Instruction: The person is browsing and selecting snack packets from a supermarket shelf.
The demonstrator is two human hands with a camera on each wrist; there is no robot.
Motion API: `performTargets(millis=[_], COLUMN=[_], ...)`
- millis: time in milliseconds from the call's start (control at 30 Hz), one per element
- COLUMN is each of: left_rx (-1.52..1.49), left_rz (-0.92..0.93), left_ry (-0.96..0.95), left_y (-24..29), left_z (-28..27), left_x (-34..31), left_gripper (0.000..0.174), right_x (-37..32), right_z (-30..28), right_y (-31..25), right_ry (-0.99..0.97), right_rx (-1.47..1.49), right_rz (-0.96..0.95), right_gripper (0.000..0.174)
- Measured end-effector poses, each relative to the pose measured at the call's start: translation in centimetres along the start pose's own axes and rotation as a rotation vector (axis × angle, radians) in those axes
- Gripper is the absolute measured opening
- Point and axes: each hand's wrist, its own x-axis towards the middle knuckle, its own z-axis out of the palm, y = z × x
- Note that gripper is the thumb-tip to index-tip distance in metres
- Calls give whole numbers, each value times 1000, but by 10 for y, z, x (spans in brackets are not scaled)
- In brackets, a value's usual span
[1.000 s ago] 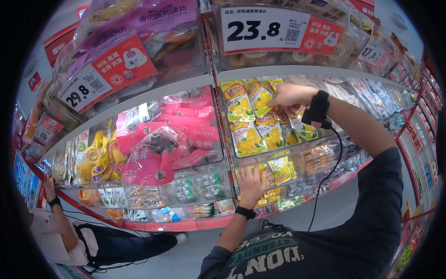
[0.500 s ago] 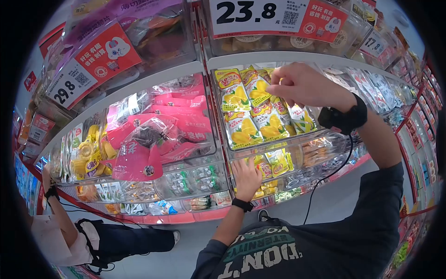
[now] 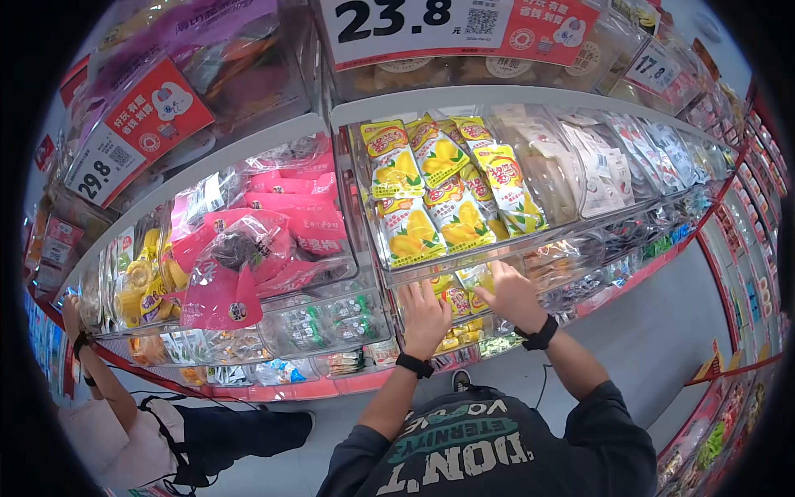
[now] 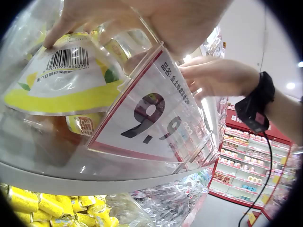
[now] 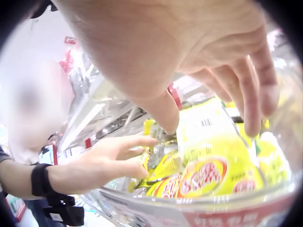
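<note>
In the head view my left hand (image 3: 426, 319) and right hand (image 3: 513, 294) are side by side in a lower bin of yellow snack packets (image 3: 451, 300). The left hand's fingers stretch over a packet with a barcode (image 4: 68, 57) in the left wrist view. In the right wrist view my right hand's thumb and fingers are spread apart over a yellow packet (image 5: 213, 151), thumb to its left, fingers to its right. Just above in the head view, an upper bin holds yellow packets with mango pictures (image 3: 414, 228), the rightmost packet (image 3: 513, 190) lying slanted on top.
A clear bin front with a 9.9 price card (image 4: 142, 113) stands before the hands. Pink bags (image 3: 240, 257) fill the bin to the left. A black cable (image 4: 267, 184) hangs from my right wrist. Another person (image 3: 108, 431) stands at far left.
My right hand has left the upper bin's packets and come down to the lower bin beside the left hand. The rightmost upper packet now lies in full view. The left hand stays at the lower bin.
</note>
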Motion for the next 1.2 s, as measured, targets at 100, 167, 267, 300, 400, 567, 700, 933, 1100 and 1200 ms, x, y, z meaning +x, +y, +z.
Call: performTargets(millis=[100, 167, 267, 300, 400, 567, 700, 933, 1100, 1200], left_rx=[-20, -30, -76, -97, -121, -106, -319, -554, -516, -539], left_rz=[9, 54, 91, 95, 221, 368, 421, 288, 259, 249], left_ry=[-13, 15, 25, 22, 120, 47, -14, -52, -38, -82], left_y=[1, 1, -1, -3, -9, -9, -18, -16, -17, -12], left_z=[-3, -3, -1, -1, 2, -13, -4, -8, -3, -9], left_x=[1, 1, -1, -2, -7, -11, -8, -5, -7, -6], left_gripper=[52, 56, 61, 63, 77, 58, 29, 20, 29, 30], right_x=[5, 10, 11, 11, 10, -1, 5, 19, 4, -10], right_z=[23, 25, 30, 26, 5, -6, -44, -77, -48, -11], right_y=[-18, -26, -7, -3, -5, -18, -10, 15, -7, -19], right_ry=[48, 14, -33, -44, -3, -308, -441, -421, -161, -227], right_rx=[-64, -136, -30, 6, -66, -119, 59, 894, 1379, 1355], right_rz=[116, 179, 208, 199, -22, -382, -239, 137, 370, 376], right_gripper=[63, 64, 52, 48, 39, 41, 29, 23, 23, 25])
